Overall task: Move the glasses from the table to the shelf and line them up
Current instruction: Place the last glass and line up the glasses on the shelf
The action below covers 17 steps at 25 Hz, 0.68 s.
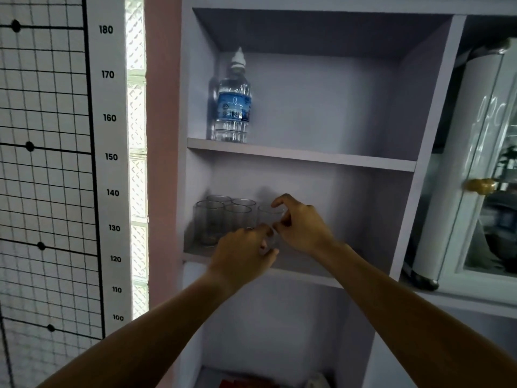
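Shelf unit, pale lilac, open front, directly ahead of you.

Upper shelf (302, 156): one water bottle (232, 99), clear plastic, blue label, white cap, upright at the left end.

Middle shelf (307, 271): four empty clear glasses, upright, grouped at the left end in two rows of two. Front-left glass (208, 222) stands against the left wall; front-right glass (239, 219) is just beside it; back-left glass (218, 198) and back-right glass (244, 203) show only their rims behind them. A fifth glass (270, 217) stands just right of the group, in line with the front row, between your two hands.

Your left hand (243, 253): reaches in from below, fingers curled around the lower part of the fifth glass, thumb at its base. Grip is closed on the glass as far as the blur allows you to judge.

Your right hand (300, 225): at the right side of the same glass, thumb and middle fingers pinched on its wall, index finger raised and hooked above the rim.

Lower compartment: something red (237, 384) at the bottom edge, too cropped to identify.

Left of the unit: a height chart (110, 156) marked 100 to 180, beside a black wire grid (44, 163). Right of the unit: a white cabinet with a glass door (492, 163) and a gold knob (479, 186).
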### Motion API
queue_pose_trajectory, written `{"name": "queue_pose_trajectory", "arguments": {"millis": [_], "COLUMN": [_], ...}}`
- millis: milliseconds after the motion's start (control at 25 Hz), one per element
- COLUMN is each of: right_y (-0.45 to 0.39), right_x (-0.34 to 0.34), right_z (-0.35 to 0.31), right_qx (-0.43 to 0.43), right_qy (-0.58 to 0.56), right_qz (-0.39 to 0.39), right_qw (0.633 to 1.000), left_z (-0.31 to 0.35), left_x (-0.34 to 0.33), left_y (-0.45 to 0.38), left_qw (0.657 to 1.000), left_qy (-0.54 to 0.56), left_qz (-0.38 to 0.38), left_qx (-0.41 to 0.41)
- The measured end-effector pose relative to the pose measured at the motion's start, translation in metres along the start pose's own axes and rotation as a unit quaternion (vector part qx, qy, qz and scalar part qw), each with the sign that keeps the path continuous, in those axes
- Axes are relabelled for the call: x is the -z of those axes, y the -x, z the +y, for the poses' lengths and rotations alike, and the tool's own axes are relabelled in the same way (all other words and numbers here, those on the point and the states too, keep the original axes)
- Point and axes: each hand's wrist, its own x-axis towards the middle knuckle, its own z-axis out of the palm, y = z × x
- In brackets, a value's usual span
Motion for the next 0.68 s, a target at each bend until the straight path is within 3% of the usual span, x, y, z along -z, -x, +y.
{"name": "queue_pose_trajectory", "arguments": {"millis": [240, 480, 680], "right_y": [-0.009, -0.014, -0.018], "right_x": [-0.009, -0.016, -0.033], "right_z": [0.004, 0.007, -0.010], "right_qx": [0.022, 0.026, 0.119], "right_qy": [-0.023, -0.029, -0.073], "right_qz": [0.019, 0.048, 0.011], "right_qw": [0.999, 0.998, 0.990], "left_z": [-0.003, -0.012, -0.044], "left_x": [-0.009, -0.001, 0.018], "left_y": [-0.007, -0.007, 0.009], "left_qw": [1.000, 0.997, 0.993], "left_qy": [-0.019, 0.071, 0.121], "left_qz": [-0.005, -0.030, -0.003], "left_qx": [-0.004, -0.012, -0.009]}}
